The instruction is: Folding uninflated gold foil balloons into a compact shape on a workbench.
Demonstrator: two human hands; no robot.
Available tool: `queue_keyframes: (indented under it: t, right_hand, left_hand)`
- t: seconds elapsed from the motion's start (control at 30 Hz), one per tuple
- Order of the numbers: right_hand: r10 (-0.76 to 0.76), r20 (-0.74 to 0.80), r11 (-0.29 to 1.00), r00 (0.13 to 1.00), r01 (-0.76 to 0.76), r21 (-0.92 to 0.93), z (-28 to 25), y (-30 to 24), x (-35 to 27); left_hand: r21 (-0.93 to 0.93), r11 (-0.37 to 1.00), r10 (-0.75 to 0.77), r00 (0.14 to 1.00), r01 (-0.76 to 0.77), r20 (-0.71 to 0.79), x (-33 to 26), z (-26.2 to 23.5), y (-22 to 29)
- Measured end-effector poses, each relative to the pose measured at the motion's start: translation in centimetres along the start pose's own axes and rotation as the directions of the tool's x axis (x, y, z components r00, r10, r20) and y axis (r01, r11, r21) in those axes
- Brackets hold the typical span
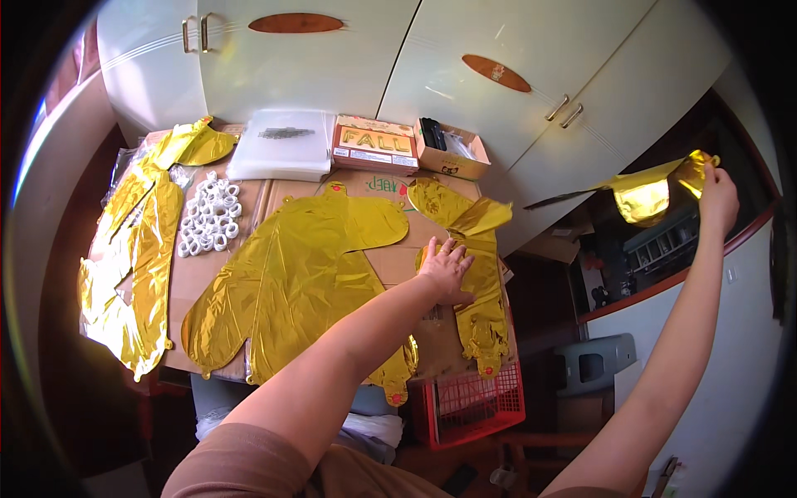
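My left hand [448,270] lies with its fingers spread on a flat gold foil balloon [480,311] at the right of the cardboard-topped table. Raised at the far right, past the table's edge, my right hand [721,202] is closed on one end of another gold foil balloon [643,197], which hangs out to the left from it. A wide gold foil balloon [290,274], uninflated, is spread over the middle of the table. More gold foil balloons [149,274] lie along the left side, shining in the light.
White rings [209,220] are heaped left of the middle. Along the back are a stack of clear plastic bags [282,149], a printed box [375,145] and an open carton [452,158]. A red plastic basket [473,415] sits below the right edge, near a grey stool [594,365]. White cabinets [307,75] stand behind.
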State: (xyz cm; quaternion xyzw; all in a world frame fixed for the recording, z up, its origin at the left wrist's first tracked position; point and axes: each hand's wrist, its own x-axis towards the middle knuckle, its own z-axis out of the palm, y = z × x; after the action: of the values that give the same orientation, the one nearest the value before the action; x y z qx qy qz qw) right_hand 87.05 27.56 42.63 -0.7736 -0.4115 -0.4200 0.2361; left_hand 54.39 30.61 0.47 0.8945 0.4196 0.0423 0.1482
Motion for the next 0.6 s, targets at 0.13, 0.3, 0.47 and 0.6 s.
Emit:
queue_keyframes:
  t: [0.13, 0.3, 0.47, 0.6]
  right_hand:
    - [0.093, -0.204, 0.996, 0.975, -0.088, 0.034, -2.3, 4.7, 4.6]
    - [0.004, -0.172, 0.998, 0.985, 0.007, 0.059, -4.7, 6.7, 5.4]
    - [-0.095, -0.105, 0.977, 0.99, 0.113, 0.183, -4.2, 3.8, 0.4]
    - [-0.13, -0.033, 0.925, 0.991, 0.133, 0.356, -4.0, 2.4, -3.0]
  left_hand:
    - [-0.002, 1.0, 0.003, 0.999, -0.003, -0.052, 0.5, 0.4, 0.3]
    - [0.049, 0.999, 0.021, 1.0, -0.021, -0.01, 0.3, -1.4, 0.5]
    - [-0.131, 0.99, -0.047, 0.999, 0.046, -0.004, 1.8, -2.2, -0.7]
    - [-0.223, 0.975, -0.051, 0.978, 0.005, -0.202, 3.1, -0.7, -2.4]
